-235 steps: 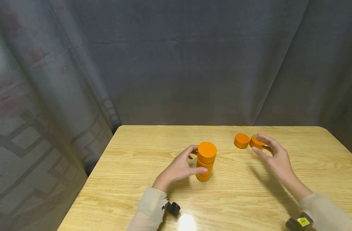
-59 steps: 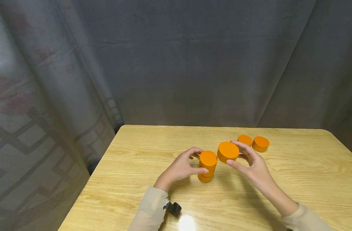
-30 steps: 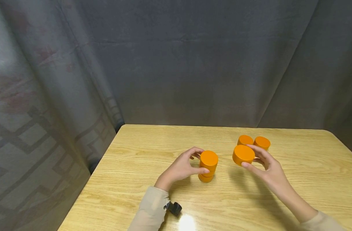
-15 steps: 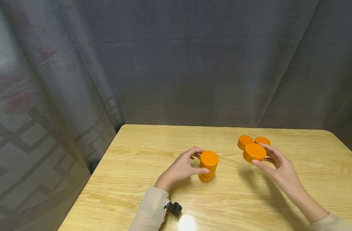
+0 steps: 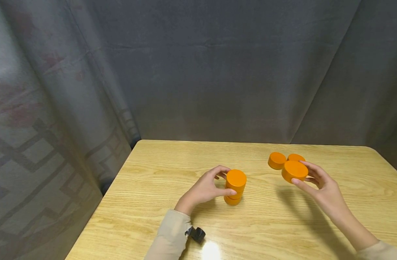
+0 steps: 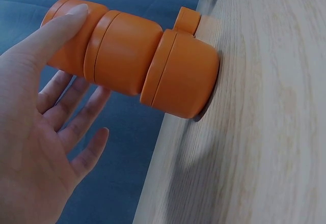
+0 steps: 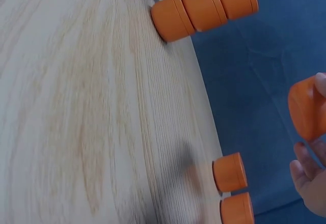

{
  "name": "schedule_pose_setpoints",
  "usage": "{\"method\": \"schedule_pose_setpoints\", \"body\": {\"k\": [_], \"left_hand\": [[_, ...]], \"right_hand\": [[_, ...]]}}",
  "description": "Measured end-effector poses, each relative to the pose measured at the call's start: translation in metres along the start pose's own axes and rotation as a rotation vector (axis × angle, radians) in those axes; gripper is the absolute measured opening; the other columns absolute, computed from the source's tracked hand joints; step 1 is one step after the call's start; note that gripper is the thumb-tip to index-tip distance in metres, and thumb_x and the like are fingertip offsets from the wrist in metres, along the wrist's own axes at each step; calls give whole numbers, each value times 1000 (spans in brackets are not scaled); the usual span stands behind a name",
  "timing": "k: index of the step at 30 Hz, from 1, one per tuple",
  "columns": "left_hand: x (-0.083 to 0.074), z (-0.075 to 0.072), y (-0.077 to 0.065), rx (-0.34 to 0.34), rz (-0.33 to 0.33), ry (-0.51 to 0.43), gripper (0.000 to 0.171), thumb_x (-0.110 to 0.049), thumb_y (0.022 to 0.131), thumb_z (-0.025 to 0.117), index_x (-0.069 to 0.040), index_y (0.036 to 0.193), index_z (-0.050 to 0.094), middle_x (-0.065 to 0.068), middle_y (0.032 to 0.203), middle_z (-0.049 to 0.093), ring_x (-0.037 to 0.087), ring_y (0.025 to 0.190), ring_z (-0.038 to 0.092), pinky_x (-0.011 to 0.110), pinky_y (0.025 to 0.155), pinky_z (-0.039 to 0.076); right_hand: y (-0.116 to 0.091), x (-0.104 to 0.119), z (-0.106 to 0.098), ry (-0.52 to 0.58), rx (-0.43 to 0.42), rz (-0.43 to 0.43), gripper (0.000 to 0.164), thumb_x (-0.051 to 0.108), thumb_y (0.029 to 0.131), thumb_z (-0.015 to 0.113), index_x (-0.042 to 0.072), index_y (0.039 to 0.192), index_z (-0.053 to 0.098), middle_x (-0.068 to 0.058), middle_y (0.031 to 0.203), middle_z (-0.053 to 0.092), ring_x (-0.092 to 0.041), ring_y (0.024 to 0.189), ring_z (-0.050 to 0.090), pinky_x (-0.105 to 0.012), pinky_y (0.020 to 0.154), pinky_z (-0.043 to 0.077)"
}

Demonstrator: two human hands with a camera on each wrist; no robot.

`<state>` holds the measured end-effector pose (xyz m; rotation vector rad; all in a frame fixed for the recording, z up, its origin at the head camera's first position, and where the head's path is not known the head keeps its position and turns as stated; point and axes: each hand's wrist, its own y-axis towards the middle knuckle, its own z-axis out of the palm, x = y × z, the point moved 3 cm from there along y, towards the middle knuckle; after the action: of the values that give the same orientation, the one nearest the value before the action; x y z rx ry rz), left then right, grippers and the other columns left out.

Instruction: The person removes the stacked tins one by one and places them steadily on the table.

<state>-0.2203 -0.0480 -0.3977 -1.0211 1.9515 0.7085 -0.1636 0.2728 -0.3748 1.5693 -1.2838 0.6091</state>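
Observation:
Three orange lidded round jars (image 5: pixel 236 178) stand stacked upright on the table. My left hand (image 5: pixel 201 189) holds this stack from the left, thumb in front and fingers behind. The left wrist view has the thumb on the top jar (image 6: pixel 71 35). Farther right, my right hand (image 5: pixel 327 195) grips a single orange jar (image 5: pixel 294 171) between thumb and fingers, raised over the table. In the right wrist view that raised jar (image 7: pixel 304 109) is cut by the frame's edge. Two more orange jars (image 5: pixel 277 160) sit behind it; the right-hand one (image 5: pixel 296 157) is partly hidden.
The wooden table (image 5: pixel 146 180) has its far edge in front of a grey curtain (image 5: pixel 218 90). A black strap device (image 5: pixel 196 234) hangs at my left wrist. Patterned cloth (image 5: pixel 48 162) hangs along the left side.
Against the oldest frame, the stack is one jar shorter. My right hand has carried its jar rightward from beside the stack toward the two back jars. My left hand stays on the stack.

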Motion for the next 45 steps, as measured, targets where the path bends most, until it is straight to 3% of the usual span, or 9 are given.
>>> {"method": "schedule_pose_setpoints", "body": {"k": [10, 18, 25, 38, 45], "left_hand": [[-1, 0, 2, 2, 7, 1, 59, -32, 80, 84, -22, 132, 56, -14, 117, 60, 17, 113, 55, 42, 102, 41], [-3, 0, 2, 2, 6, -5, 58, -31, 80, 85, -22, 131, 57, -14, 116, 60, 17, 113, 55, 43, 103, 41], [-2, 0, 1, 3, -4, -1, 58, -32, 80, 84, -22, 131, 57, -15, 117, 60, 18, 114, 55, 43, 102, 41], [-2, 0, 0, 5, -4, -8, 58, -33, 81, 84, -23, 131, 57, -15, 117, 60, 18, 114, 55, 44, 103, 41], [-2, 0, 1, 3, -6, -3, 58, -32, 80, 84, -23, 131, 57, -14, 117, 60, 18, 114, 55, 44, 102, 42]], "right_hand": [[5, -9, -13, -49, -27, 22, 57, 2, 89, 73, 14, 140, 51, 32, 115, 54, 13, 101, 52, -4, 82, 39], [10, -17, -22, -1, -70, 31, 58, -1, 89, 72, 21, 139, 53, 32, 115, 55, 14, 100, 53, -4, 83, 39], [10, -24, -30, -14, -79, 45, 59, 2, 90, 71, 15, 144, 49, 32, 116, 53, 15, 101, 52, -3, 82, 39], [13, -37, -46, 10, -104, 100, 58, 2, 90, 71, 29, 138, 53, 32, 111, 55, 16, 95, 53, -1, 79, 39], [15, -46, -50, 7, -126, 113, 59, 4, 90, 72, 25, 142, 52, 34, 110, 53, 18, 95, 51, 0, 78, 39]]}}
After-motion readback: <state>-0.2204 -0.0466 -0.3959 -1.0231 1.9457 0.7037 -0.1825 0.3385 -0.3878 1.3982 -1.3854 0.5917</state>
